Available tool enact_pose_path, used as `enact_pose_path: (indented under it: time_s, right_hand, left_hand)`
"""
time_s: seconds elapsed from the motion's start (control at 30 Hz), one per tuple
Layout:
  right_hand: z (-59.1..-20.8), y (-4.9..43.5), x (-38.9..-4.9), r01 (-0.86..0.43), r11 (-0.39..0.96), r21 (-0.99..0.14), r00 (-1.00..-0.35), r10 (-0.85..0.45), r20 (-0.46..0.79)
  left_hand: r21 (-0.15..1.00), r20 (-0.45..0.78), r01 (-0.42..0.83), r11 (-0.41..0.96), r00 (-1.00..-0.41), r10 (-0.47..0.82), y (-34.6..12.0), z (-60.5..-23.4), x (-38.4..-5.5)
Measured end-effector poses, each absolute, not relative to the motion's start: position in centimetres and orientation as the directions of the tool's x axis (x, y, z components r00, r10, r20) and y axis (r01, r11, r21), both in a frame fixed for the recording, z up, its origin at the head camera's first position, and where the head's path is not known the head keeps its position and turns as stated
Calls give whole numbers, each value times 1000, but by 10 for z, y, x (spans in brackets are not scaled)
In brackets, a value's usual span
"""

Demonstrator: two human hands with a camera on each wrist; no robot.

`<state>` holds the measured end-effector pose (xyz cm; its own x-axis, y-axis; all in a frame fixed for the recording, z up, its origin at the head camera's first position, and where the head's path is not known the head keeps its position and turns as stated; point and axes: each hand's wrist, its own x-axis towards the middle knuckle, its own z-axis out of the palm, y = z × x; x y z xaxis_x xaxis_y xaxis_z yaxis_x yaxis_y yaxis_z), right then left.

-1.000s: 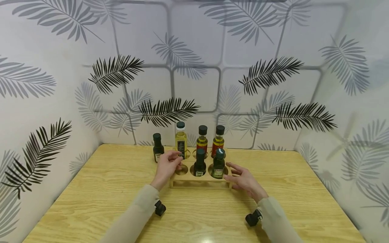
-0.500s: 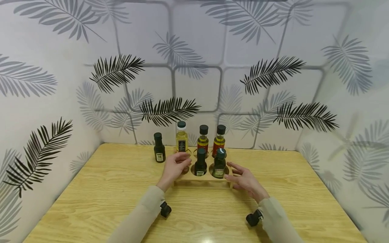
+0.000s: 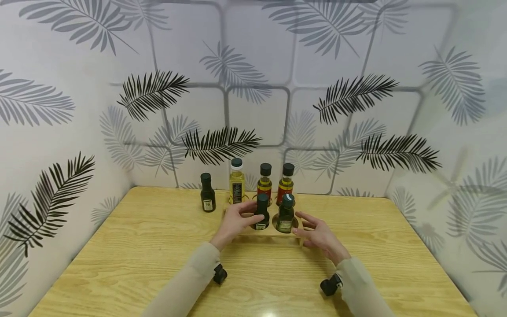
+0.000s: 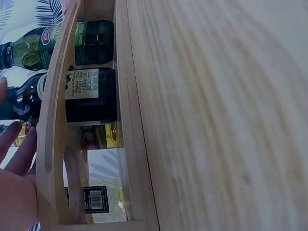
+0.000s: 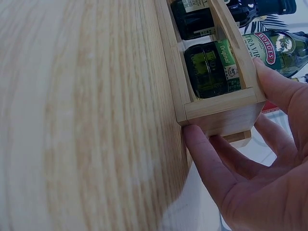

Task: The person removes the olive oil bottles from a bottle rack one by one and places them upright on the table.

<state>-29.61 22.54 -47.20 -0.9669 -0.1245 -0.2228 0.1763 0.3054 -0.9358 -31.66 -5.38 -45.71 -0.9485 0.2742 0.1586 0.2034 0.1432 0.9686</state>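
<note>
A two-tier wooden bottle rack [image 3: 273, 234] stands on the table with several oil bottles in its round holes. At the front middle hole is a dark olive oil bottle [image 3: 262, 203]; my left hand [image 3: 234, 224] is at its neck, thumb on the near side and fingers behind. In the left wrist view the fingertips [image 4: 14, 132] lie close beside that neck; contact is hard to tell. The right hand [image 3: 321, 237] grips the rack's right end, thumb on the upper board and fingers at the lower corner. A green Borges bottle [image 5: 211, 70] sits beside it.
Left of the rack a small dark bottle [image 3: 207, 198] stands upright on the wooden table [image 3: 158, 259]. The back row holds a yellow oil bottle [image 3: 236, 181] and two red-labelled bottles, one at the middle [image 3: 265, 178]. A leaf-patterned wall [image 3: 253, 66] rises behind.
My left hand has moved right, from beside the small dark bottle on the table, past the front left hole, to the front middle bottle. The right hand stays at the rack's end.
</note>
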Motion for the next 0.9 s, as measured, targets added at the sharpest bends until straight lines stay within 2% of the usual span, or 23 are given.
enact_pose_path:
  time_s: [0.3,0.9]
  right_hand:
    - [-474,225,-297,171,297,-939,-967,-131,-217]
    - [-471,224,-295,172,296,-940,-963,-148,-223]
  left_hand:
    - [910,132,258,326,-923,361,-48,-457,-320]
    - [870,119,267,414,-930,349,-42,-459,-319]
